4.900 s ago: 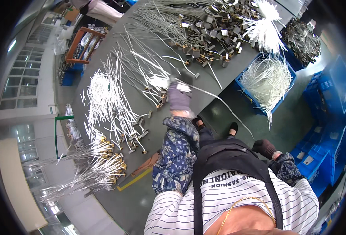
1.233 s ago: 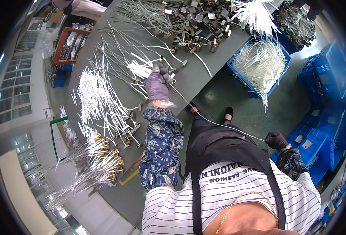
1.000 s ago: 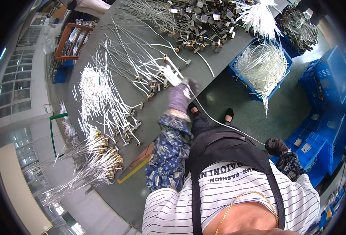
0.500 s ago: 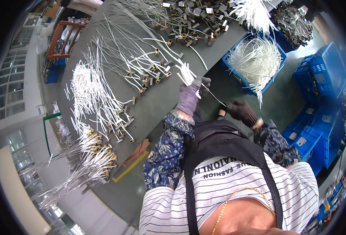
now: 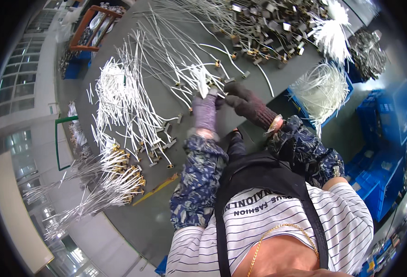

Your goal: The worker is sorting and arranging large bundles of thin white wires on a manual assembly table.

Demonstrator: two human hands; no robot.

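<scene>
My left hand (image 5: 205, 110), in a purple glove, is closed around a small bundle of white wires (image 5: 199, 75) that stands up from the fist. My right hand (image 5: 246, 102), in a dark knit glove, reaches across and meets the left hand at the bundle's lower end, fingers pinched there. Both hands hover over a grey worktable (image 5: 148, 217). Loose white wires with small metal end pieces (image 5: 166, 51) lie spread just beyond the hands.
A dense heap of white wires (image 5: 120, 99) lies left of my hands, with brass-tipped ones (image 5: 115, 177) nearer the table edge. Metal parts (image 5: 268, 23) pile up at the far side. A blue crate of white wires (image 5: 321, 90) and stacked blue crates (image 5: 388, 120) stand at right.
My left hand has gone out to the table, gathered a wire bundle and drawn it back. My right hand has come up from the right side and joined it at the bundle.
</scene>
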